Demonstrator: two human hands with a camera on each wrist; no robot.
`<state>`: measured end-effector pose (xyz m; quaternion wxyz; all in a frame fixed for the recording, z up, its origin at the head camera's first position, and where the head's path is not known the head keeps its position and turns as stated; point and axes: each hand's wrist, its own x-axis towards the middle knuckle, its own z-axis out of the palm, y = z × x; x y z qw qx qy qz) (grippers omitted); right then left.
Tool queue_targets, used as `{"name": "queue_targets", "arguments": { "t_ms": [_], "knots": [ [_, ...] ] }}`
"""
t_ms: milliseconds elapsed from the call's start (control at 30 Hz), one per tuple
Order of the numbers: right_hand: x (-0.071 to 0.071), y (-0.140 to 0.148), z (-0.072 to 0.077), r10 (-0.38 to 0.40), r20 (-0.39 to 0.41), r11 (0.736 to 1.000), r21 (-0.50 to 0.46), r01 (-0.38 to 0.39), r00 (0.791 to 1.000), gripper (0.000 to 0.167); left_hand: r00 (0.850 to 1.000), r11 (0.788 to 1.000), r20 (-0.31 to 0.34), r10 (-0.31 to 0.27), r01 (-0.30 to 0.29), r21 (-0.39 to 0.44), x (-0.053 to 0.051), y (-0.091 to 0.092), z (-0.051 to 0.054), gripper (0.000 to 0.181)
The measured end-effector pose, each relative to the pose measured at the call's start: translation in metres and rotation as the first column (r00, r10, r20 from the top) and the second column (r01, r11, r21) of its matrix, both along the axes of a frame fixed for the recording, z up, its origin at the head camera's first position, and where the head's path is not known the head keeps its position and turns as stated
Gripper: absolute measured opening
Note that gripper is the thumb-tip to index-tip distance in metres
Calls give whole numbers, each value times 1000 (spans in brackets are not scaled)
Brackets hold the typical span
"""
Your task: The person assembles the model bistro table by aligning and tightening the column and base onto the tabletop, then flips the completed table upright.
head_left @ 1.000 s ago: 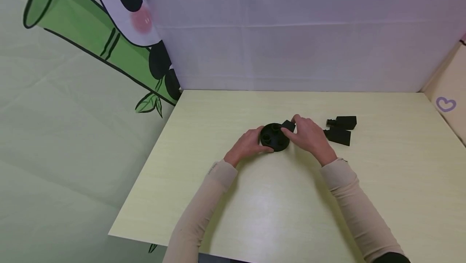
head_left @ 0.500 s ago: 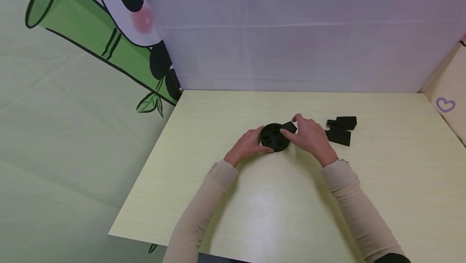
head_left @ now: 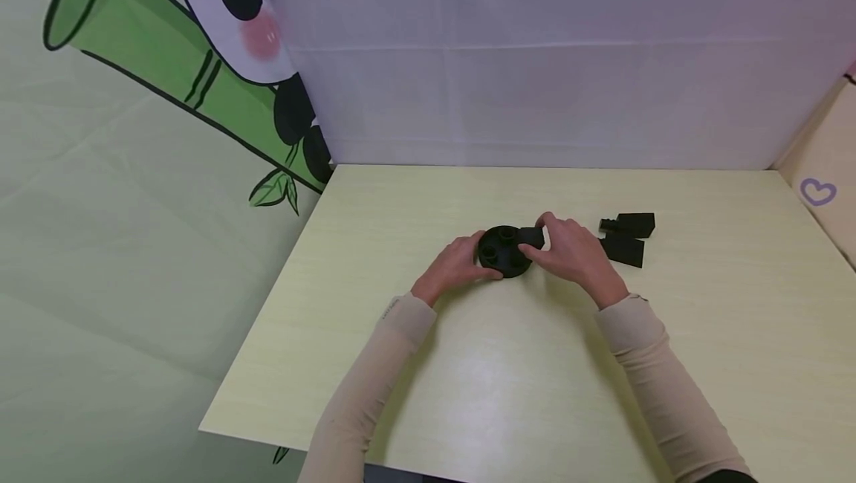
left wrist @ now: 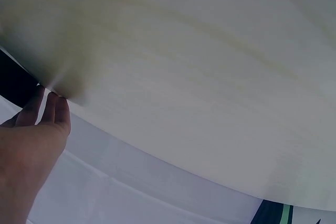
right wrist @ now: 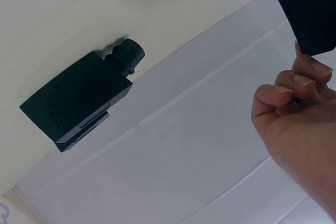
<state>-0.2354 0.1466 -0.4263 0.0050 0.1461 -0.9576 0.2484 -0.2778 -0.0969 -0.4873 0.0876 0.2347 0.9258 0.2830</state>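
Note:
A round black base with raised sockets stands on the table, gripped at its left side by the left hand. At its upper right side, the right hand pinches a black block between thumb and fingers. The right wrist view shows this block above the curled fingers of the right hand. In the left wrist view the left hand touches the base's dark edge. Whether the block is seated in a socket cannot be told.
Two black blocks with round pegs, one behind the other, lie right of the right hand on the pale table. One of them fills the left of the right wrist view. A pale curtain hangs behind.
The pinched block has turned from slanted to nearly level beside the base, and the right hand has shifted slightly with it. The left hand and the base have stayed in place.

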Motion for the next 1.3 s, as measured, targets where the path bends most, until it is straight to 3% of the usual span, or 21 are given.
{"name": "queue_targets", "arguments": {
  "t_ms": [300,700,1033,1300],
  "knots": [
    [-6,8,-1,1,-29,1000,14,-1,1000,56,1000,1000,1,11,-11,2,-3,6,1,78],
    [-4,5,-4,-21,-71,1000,20,22,997,57,1000,1000,3,8,-8,-2,-3,6,0,79],
    [2,-4,-10,-40,-207,998,39,49,978,53,1000,1000,1,6,-6,-4,-1,4,-1,79],
    [6,-13,-13,-61,-269,997,27,71,961,50,1000,1000,-2,-9,9,20,1,-2,0,78]
  ]
}}
